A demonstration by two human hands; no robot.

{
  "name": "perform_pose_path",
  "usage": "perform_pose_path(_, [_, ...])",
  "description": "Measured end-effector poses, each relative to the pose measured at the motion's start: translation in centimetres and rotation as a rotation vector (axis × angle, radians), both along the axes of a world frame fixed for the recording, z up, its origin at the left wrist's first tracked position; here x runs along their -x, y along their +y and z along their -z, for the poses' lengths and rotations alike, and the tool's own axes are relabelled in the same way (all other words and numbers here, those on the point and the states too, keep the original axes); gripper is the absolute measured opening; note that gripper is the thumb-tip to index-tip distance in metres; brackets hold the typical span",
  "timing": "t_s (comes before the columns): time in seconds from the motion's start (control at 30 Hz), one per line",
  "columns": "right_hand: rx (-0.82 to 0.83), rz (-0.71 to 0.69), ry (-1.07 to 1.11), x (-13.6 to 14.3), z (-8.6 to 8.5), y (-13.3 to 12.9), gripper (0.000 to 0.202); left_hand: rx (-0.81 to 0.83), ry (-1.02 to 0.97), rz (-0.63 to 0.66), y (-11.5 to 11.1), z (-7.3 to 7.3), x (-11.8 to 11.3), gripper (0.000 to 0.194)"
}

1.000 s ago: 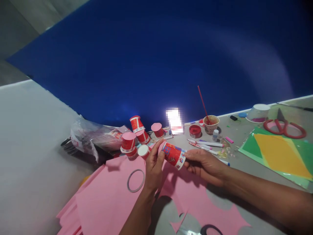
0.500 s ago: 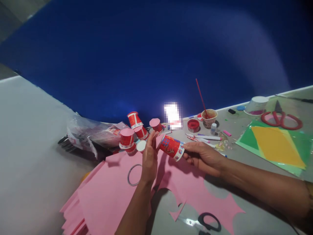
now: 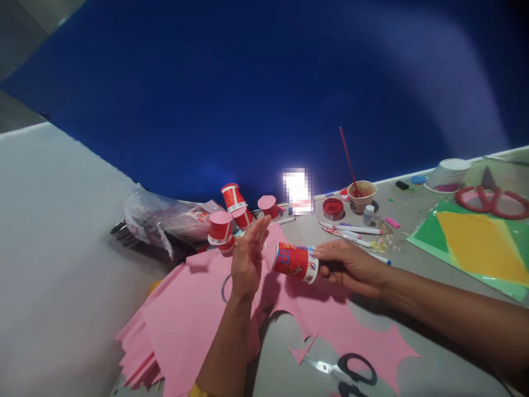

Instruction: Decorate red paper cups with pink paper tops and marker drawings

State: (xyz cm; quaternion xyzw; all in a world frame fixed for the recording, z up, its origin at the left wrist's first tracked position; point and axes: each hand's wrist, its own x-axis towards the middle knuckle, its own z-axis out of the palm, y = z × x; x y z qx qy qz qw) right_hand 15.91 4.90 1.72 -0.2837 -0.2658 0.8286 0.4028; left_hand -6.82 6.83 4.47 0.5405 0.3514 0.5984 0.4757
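Note:
My right hand (image 3: 351,266) grips a red paper cup (image 3: 292,260) near its white printed rim, fingers on one side and thumb partly hidden. The cup lies tilted on its side in the air, its base turned toward my left hand (image 3: 248,262). That hand stands upright with stretched fingers, palm facing the cup, a small gap between them. Below are pink paper sheets (image 3: 182,320), and cut pink paper (image 3: 343,325) with curved cut-outs. Behind my left hand, several red cups (image 3: 220,231) stand upside down, some topped with pink paper discs (image 3: 220,218).
Black-handled scissors (image 3: 357,368) lie in front. A tape ring (image 3: 224,288) is partly hidden by my left hand. To the right are markers (image 3: 359,229), a red paint jar (image 3: 333,208), a cup with a stick (image 3: 361,193), green and yellow sheets (image 3: 479,242) and red-handled scissors (image 3: 490,201).
My left palm has come away from the cup's base, opening a gap. The cup, in my right hand, sits slightly lower. The whole view has shifted a little.

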Motion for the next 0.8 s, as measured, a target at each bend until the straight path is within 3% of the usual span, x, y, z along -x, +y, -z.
perform_pose_path(0.27, [0.006,-0.062,-0.023,0.1,0.1,-0.2,0.02,-0.09,0.269,0.021,-1.3,0.3,-0.8,0.062])
perform_pose_path(0.63, [0.026,-0.087,-0.001,0.1,0.2,-0.1,0.019,-0.015,0.268,0.095,-1.5,0.3,-1.0,0.063])
perform_pose_path(0.8, [-0.015,-0.053,-0.024,0.0,0.2,0.0,0.022,-0.017,0.2,-0.018,-0.9,0.6,-0.7,0.064])
